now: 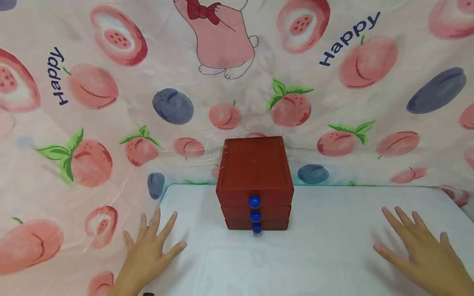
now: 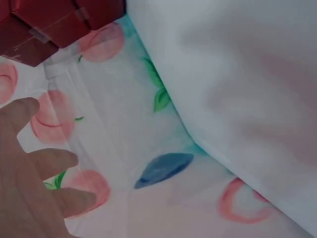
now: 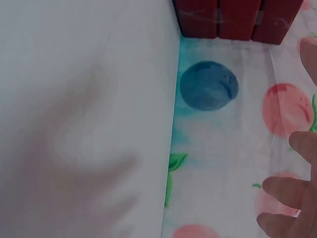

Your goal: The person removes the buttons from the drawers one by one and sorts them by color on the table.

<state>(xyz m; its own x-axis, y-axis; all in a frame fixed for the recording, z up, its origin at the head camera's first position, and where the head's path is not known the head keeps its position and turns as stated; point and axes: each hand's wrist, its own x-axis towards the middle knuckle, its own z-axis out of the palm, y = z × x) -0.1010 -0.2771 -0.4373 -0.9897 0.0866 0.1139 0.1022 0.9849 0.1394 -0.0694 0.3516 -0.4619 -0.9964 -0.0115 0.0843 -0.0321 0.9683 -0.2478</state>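
A small dark red drawer box (image 1: 254, 164) stands against the back of the white table. Three drawers are stacked in its front, each with a round blue knob (image 1: 254, 202), and all look closed. To the left of the box, my left hand (image 1: 148, 253) hovers with its fingers spread, holding nothing. On the far right, my right hand (image 1: 426, 255) is likewise spread and free of any object. Both hands are well apart from the box. Part of the box's side (image 2: 54, 25) shows in the left wrist view, and another part (image 3: 237, 20) in the right wrist view.
A cloth printed with peaches, plums and the word Happy (image 1: 226, 94) hangs behind the table and along its left side. The white tabletop (image 1: 333, 246) spreads in front of the box. A small black object (image 1: 149, 294) shows at the bottom edge.
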